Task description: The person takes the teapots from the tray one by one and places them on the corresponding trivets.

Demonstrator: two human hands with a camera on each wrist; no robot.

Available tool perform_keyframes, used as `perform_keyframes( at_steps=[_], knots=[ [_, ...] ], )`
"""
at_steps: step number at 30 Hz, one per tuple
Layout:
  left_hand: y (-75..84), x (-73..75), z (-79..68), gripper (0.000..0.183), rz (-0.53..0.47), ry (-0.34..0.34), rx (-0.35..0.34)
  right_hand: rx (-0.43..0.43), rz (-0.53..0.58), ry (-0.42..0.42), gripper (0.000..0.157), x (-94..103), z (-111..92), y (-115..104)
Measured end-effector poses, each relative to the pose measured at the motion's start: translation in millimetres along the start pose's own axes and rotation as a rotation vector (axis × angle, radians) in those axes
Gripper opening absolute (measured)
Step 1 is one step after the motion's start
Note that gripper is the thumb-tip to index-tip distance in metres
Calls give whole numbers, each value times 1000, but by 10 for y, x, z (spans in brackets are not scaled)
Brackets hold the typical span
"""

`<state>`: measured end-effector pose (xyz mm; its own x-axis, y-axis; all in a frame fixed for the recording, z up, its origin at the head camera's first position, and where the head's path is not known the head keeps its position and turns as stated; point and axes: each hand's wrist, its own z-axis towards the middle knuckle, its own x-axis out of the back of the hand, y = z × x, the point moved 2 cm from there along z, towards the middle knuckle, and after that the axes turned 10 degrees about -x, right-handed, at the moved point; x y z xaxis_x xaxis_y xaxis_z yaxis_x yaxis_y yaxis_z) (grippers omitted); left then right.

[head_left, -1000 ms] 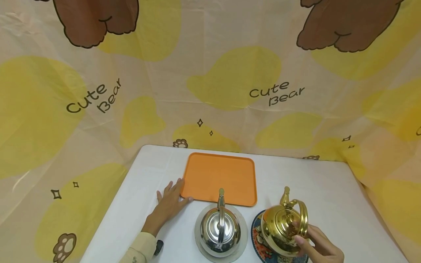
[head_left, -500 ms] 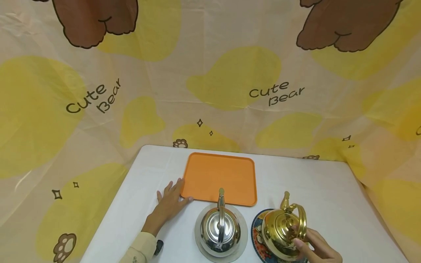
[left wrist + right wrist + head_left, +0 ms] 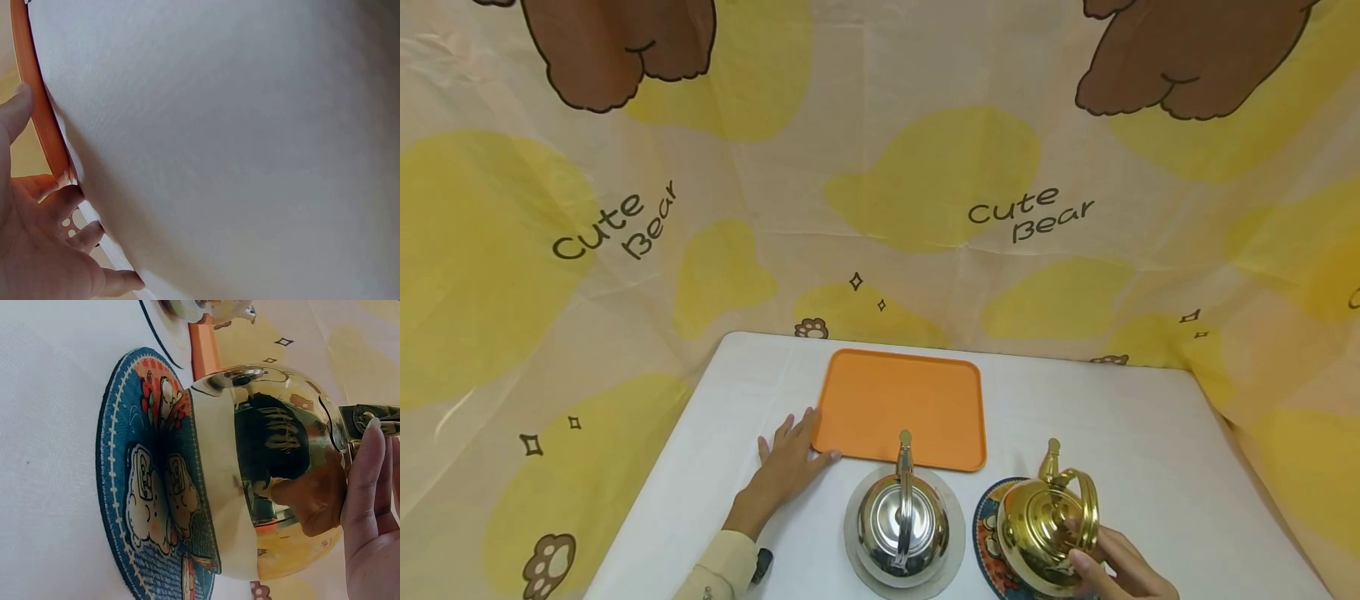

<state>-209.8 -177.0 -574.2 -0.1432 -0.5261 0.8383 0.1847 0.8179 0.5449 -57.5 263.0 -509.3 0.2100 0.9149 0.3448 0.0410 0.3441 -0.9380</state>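
A shiny gold kettle (image 3: 1037, 525) is in my right hand (image 3: 1123, 567), whose fingers and thumb grip it at its arched handle (image 3: 1088, 504). Its base is right at a round blue patterned mat (image 3: 125, 487), which mirrors in the metal in the right wrist view. The spout points away from me. My left hand (image 3: 786, 462) lies with spread fingers at the near left corner of an orange tray (image 3: 898, 408). In the left wrist view, the thumb touches the tray rim (image 3: 39, 94) and the other fingertips rest on the white tabletop.
A silver kettle (image 3: 883, 533) stands upright on a round pale mat (image 3: 953, 550), between my hands and just in front of the tray. The white table (image 3: 1120, 417) ends at a yellow printed cloth backdrop (image 3: 925, 183). A small black object (image 3: 763, 565) is by my left sleeve.
My right hand and the gold kettle have come down slightly toward the blue mat, mostly in the first half second. The left hand, tray and silver kettle have stayed put.
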Motion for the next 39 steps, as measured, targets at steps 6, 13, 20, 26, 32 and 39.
perform_keyframes(
  at_steps=[6,13,20,26,32,39],
  knots=[
    [-2,0,-1,88,-1,-5,2,-50,-15,15,31,-6,-46,-14],
    [0,3,-4,88,-6,-6,6,-83,-8,5,31,4,-71,2],
    [1,6,4,88,-4,-4,4,-62,11,-75,31,23,-76,37],
    [-13,-8,15,88,-1,-4,3,-46,-3,-84,30,25,-71,46],
    [-7,11,8,88,-5,-3,5,47,56,-68,29,62,-31,86],
    [12,47,-15,88,-3,-15,8,-69,-5,215,30,214,166,-82]
  ],
)
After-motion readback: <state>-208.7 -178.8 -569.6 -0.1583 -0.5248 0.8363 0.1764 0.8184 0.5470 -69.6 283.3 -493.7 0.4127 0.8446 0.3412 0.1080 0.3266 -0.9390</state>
